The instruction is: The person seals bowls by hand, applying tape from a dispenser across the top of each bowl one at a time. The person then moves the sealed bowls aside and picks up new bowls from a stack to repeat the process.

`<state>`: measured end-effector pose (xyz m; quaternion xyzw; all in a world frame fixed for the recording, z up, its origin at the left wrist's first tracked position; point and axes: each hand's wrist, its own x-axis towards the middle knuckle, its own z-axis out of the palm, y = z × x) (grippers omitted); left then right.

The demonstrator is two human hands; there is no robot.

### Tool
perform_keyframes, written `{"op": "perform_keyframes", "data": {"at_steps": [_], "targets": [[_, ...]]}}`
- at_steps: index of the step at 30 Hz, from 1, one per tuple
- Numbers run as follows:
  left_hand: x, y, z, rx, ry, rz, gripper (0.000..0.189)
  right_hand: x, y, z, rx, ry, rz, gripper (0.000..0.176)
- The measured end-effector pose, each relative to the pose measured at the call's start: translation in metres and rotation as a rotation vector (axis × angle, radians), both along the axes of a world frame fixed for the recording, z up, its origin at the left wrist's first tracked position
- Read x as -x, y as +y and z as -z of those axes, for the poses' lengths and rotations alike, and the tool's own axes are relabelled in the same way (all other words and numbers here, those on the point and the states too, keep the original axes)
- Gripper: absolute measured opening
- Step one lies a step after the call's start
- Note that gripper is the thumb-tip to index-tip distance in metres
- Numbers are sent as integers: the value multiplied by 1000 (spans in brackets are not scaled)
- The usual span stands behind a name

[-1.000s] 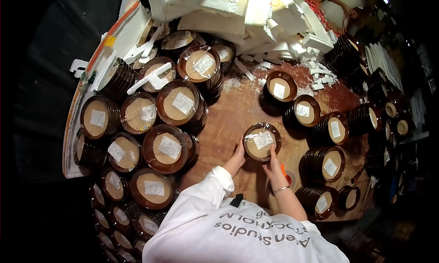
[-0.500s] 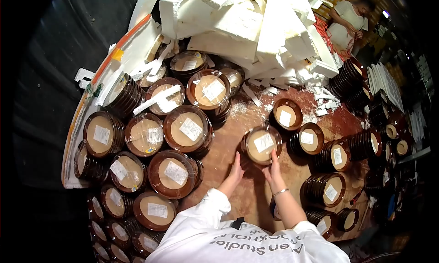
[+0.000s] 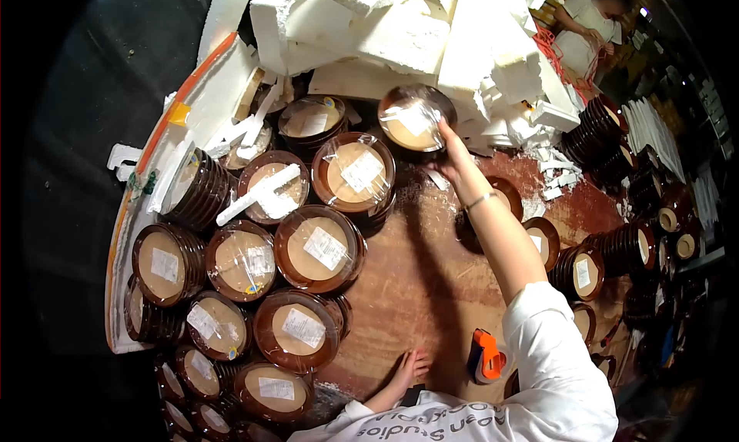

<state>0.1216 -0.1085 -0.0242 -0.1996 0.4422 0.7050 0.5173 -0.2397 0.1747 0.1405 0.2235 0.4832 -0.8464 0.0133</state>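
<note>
My right hand (image 3: pixel 453 156) reaches far forward and grips the edge of a wrapped stack of brown bowls (image 3: pixel 412 134). The stack has a tan round face, a white label and shiny clear film. It is held up near the white foam pieces, just beyond another wrapped stack (image 3: pixel 356 173). My left hand (image 3: pixel 413 369) is low at the near side of the wooden table (image 3: pixel 385 319), fingers spread, holding nothing. To its right is an orange and dark tape dispenser (image 3: pixel 488 357).
Several wrapped brown stacks (image 3: pixel 319 246) fill the left side, with foam strips (image 3: pixel 265 192) on some. Broken white foam (image 3: pixel 369 30) is heaped at the back. More brown stacks (image 3: pixel 585 273) line the right. A person (image 3: pixel 589 30) stands at the far right.
My right hand has carried the wrapped stack forward to the foam heap. My left hand has let go of it and drawn back toward me. The tape dispenser has come into clear view.
</note>
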Motion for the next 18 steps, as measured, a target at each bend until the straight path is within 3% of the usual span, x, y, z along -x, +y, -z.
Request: {"op": "perform_keyframes", "data": {"at_steps": [3,8,14,18], "targets": [[6,2,-3,-4,90,-10,50,24,-24,-15,49,33,65,57],[3,-2,6,34,54,-36,54,45,-36,10,65,32,99,55],[1,0,10,-28,34,-40,55,58,-45,16,-18,-82,201,72],[-6,0,19,14,-17,-41,56,55,-46,19,-5,-86,182,73]]}}
